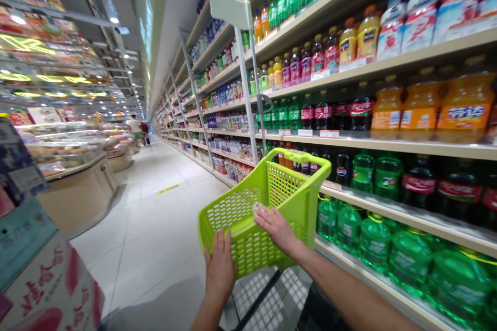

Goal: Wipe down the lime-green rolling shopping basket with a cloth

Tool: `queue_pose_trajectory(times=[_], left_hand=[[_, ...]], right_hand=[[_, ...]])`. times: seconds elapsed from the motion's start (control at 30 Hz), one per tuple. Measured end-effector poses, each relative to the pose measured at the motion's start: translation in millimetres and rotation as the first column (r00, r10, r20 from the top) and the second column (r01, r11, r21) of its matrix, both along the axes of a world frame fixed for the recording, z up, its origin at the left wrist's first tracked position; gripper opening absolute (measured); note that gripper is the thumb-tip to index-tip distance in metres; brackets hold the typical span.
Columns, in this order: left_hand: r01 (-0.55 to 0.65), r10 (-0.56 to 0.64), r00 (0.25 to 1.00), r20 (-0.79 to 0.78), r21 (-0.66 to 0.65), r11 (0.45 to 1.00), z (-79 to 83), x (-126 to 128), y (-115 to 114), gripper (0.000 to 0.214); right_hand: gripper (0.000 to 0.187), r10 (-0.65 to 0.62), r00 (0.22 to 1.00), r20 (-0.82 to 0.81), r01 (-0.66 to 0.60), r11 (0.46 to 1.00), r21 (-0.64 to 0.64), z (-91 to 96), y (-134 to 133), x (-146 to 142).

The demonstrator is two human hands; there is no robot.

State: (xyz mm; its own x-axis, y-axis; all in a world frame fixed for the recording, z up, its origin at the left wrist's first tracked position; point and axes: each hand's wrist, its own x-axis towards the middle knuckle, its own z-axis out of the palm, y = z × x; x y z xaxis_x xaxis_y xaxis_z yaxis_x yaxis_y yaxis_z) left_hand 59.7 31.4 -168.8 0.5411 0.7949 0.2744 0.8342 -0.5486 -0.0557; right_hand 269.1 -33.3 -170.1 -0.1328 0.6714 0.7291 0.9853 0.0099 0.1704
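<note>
Bare left hand (pixel 219 265), bare right hand (pixel 276 228), bare forearms

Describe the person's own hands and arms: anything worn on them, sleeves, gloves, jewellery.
The left hand and the right hand are bare, with no gloves and no rings that show. The left forearm and the right forearm are uncovered as far as the picture reaches, with no sleeve edge in view. Neither wrist carries a watch or band.
</note>
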Motion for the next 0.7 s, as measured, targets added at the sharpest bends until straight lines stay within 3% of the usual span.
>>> queue_pose_trajectory(times=[0.07, 0.13, 0.3, 0.4, 0.6, 0.7], left_hand=[[0.067, -0.067, 0.998, -0.017, 0.017, 0.998, -2.5, 6, -4, 0.070], [0.089, -0.089, 0.995, -0.035, 0.018, 0.996, -5.5, 7, -5, 0.072], [0.091, -0.089, 0.996, -0.031, 0.055, 0.994, -16.2, 4, 0, 0.075], [0.085, -0.084, 0.996, -0.014, 0.063, 0.994, -24.1, 5, 3, 0.079], [0.091, -0.090, 0.996, -0.022, 0.014, 0.996, -32.7, 5, 12, 0.084], [0.088, -0.088, 0.996, -0.029, 0.003, 0.996, -33.0, 3, 15, 0.084]], right_hand=[[0.038, 0.029, 0.999, 0.044, -0.028, 0.999, -0.023, -3.4, 3, -6], [0.038, -0.021, 0.998, 0.063, 0.022, 1.000, -0.021, -0.4, -3, 7], [0.046, -0.306, 0.952, -0.009, 0.306, 0.951, 0.051, 28.4, -44, 77], [0.054, -0.411, 0.908, -0.076, 0.418, 0.902, 0.109, 34.9, -53, 89], [0.054, -0.214, 0.966, 0.142, 0.201, 0.974, 0.104, 21.4, -42, 83], [0.052, -0.328, 0.940, 0.097, 0.314, 0.940, 0.132, 40.8, -56, 112]])
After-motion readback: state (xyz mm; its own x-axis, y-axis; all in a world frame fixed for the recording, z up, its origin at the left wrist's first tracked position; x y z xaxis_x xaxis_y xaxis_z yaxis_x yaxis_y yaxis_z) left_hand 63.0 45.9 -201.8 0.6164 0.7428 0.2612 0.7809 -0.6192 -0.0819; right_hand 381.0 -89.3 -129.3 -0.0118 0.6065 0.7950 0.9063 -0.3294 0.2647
